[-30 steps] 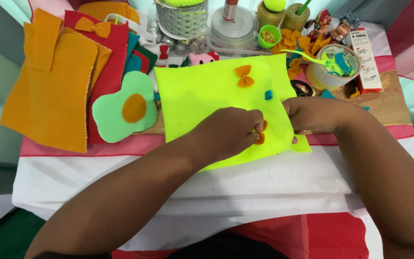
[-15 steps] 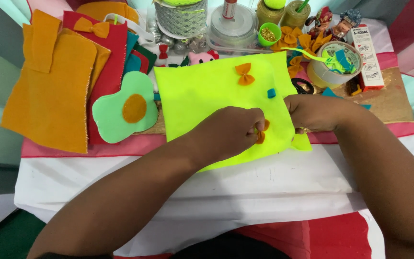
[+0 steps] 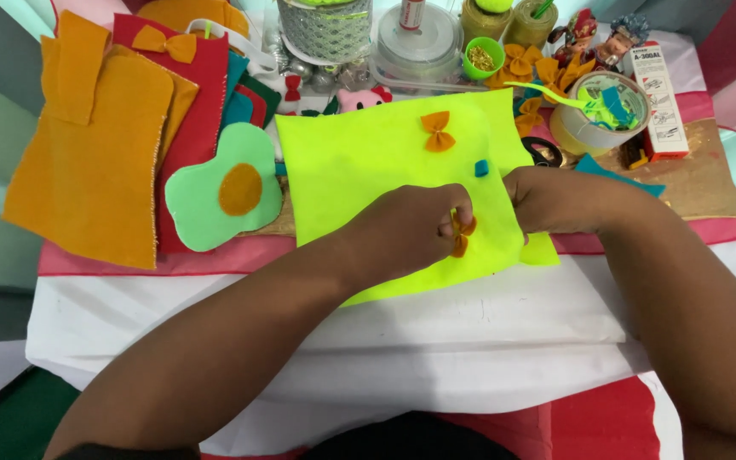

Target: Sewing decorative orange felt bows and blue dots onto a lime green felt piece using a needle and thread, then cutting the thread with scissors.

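Here, centre of frame: your left hand (image 3: pixel 415 228) fingers pinched on small orange felt bow (image 3: pixel 460 235), pressing it onto neon yellow felt sheet (image 3: pixel 359 166). Your right hand (image 3: pixel 547 198), right of centre, fingers curled gripping sheet edge. Keep sheet taut, press bow flat and square.

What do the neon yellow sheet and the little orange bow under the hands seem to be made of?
Neon yellow sheet: probably craft felt, with a matte, slightly fuzzy face that lies flat and has clean-cut edges. Orange bow, pinched by the left hand: looks like the same matte felt, cinched at its middle. The right hand rests at the sheet's edge.
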